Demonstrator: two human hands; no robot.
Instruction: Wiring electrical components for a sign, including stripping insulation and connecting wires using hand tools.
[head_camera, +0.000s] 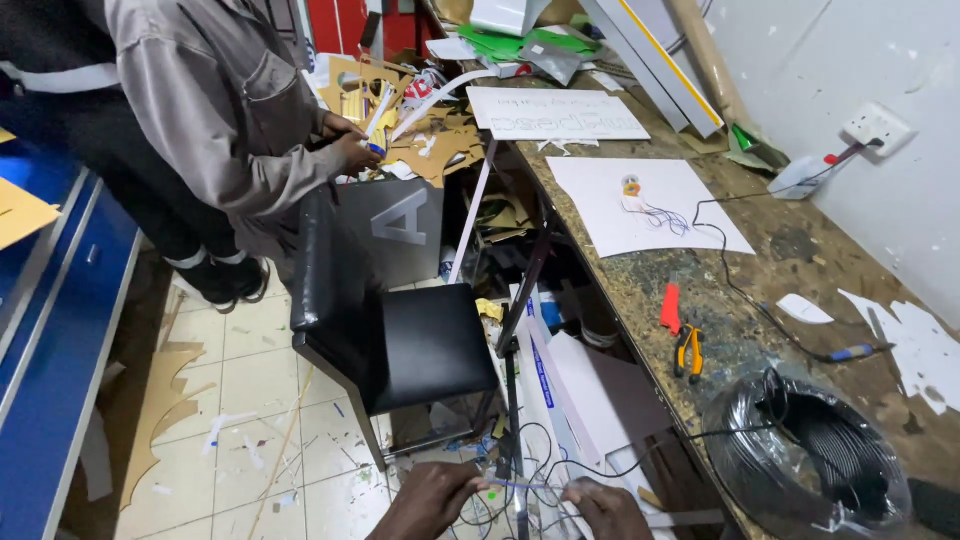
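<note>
Both hands low, below counter (640, 290) edge: my left hand (425, 500) and right hand (605, 508) pinch thin wire (525, 486) taut between them. I judge work mid-way: loose wires dangle, spool (810, 460) on counter barely drawn.

A single head-worn camera looks steeply down and forward from above the black chair (400, 340), which sits near the middle of the frame at moderate distance. The wearer's left hand (430, 500) and right hand (605, 508) show only at the bottom edge, below the chair and closest to the lens. Right of the chair the workbench (660, 290) runs away toward the upper frame, and beyond the chair, upper left, stands another person (215, 110).
</note>
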